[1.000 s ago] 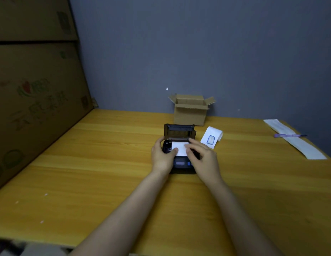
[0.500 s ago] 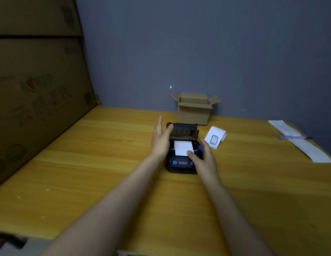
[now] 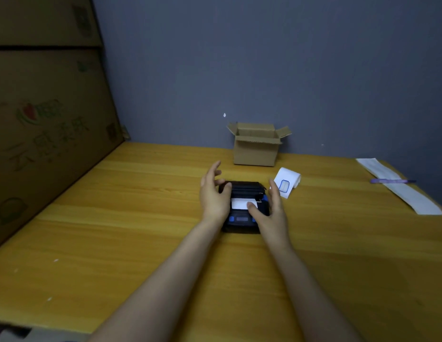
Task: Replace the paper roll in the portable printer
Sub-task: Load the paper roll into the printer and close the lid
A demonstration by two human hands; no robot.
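Note:
A black portable printer (image 3: 247, 191) with blue buttons sits mid-table, its lid folded down over the paper bay. A short white paper end (image 3: 239, 204) sticks out across its top. My left hand (image 3: 212, 193) is at the printer's left side, thumb on the lid's back edge and fingers spread upward. My right hand (image 3: 271, 213) holds the printer's right front corner, with its thumb on the paper end and its fingers along the right side. A second white paper roll (image 3: 289, 180) with a blue label lies just right of the printer.
A small open cardboard box (image 3: 255, 149) stands behind the printer by the grey wall. A long white paper strip (image 3: 400, 191) with a purple pen (image 3: 392, 180) across it lies at the far right. Large cartons (image 3: 47, 119) wall off the wooden table's (image 3: 141, 218) left side.
The printer lid, upright a second ago, has come down over the paper bay. My left hand moved from the printer's front to its lid. My right thumb stays on the paper.

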